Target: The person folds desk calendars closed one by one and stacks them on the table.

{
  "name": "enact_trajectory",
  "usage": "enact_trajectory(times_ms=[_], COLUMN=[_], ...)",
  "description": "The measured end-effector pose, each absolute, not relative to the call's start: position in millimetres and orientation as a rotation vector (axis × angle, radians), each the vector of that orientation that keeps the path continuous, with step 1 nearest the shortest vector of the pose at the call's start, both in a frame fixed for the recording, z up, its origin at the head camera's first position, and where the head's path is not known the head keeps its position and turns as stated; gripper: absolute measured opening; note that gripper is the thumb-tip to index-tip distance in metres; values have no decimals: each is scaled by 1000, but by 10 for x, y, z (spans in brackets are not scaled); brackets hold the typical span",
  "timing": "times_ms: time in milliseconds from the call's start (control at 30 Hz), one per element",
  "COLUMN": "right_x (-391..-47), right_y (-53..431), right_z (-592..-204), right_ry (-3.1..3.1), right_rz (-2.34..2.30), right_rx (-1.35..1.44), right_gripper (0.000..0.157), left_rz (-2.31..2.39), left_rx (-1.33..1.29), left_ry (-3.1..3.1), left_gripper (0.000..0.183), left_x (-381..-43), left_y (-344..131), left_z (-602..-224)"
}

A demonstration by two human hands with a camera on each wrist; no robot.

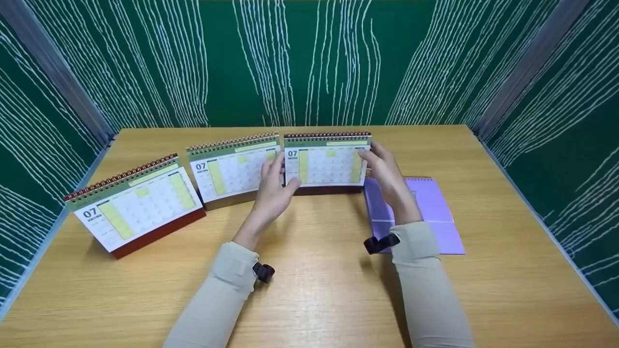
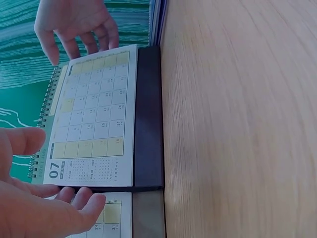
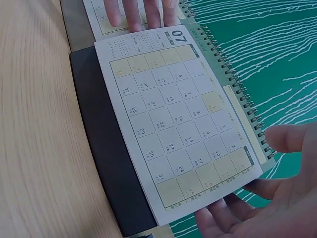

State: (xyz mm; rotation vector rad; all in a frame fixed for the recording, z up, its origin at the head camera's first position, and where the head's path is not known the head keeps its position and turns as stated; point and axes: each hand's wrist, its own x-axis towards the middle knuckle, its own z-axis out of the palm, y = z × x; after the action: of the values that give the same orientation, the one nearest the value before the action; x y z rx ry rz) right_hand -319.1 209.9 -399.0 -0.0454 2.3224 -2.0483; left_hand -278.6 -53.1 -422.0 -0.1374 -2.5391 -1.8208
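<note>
A desk calendar (image 1: 324, 166) with a dark base and spiral top stands upright between my hands, its page marked 07. My left hand (image 1: 273, 193) is at its left edge, fingers by the gap beside the neighbouring calendar (image 1: 229, 176), thumb apart from the fingers. At the opposite edge is my right hand (image 1: 390, 176); in the right wrist view its fingers (image 3: 225, 215) lie along the side and its thumb is near the spiral. Neither hand is curled round the calendar. A purple spiral-bound item (image 1: 437, 212) lies partly under my right forearm.
Another calendar (image 1: 145, 208) with a red base stands angled at the far left, forming a row with the other two. The wooden table (image 1: 309, 290) is bordered by green walls (image 1: 300, 63) with white streaks.
</note>
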Motion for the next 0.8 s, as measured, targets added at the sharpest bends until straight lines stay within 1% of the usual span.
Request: enact_trajectory(times_ms=[167, 467, 667, 800], right_x=[-3190, -3179, -3206, -3211], right_y=[2090, 2102, 2123, 2115], right_z=[-3977, -3940, -3952, -3955], right_ry=[2300, 2255, 2232, 2206], right_rz=[-2047, -2035, -2088, -2118], right_rx=[-31, 46, -20, -22], right_gripper=[58, 74, 65, 69], left_rz=[-1822, -1817, -1803, -1813], left_rx=[-145, -155, -142, -140], left_ry=[-2533, -2539, -2541, -2530], left_gripper=[79, 78, 79, 79], left_x=[-2783, -2798, -2807, -2804], left_y=[-534, -518, -518, -517], left_z=[-4223, -4231, -4238, -4238])
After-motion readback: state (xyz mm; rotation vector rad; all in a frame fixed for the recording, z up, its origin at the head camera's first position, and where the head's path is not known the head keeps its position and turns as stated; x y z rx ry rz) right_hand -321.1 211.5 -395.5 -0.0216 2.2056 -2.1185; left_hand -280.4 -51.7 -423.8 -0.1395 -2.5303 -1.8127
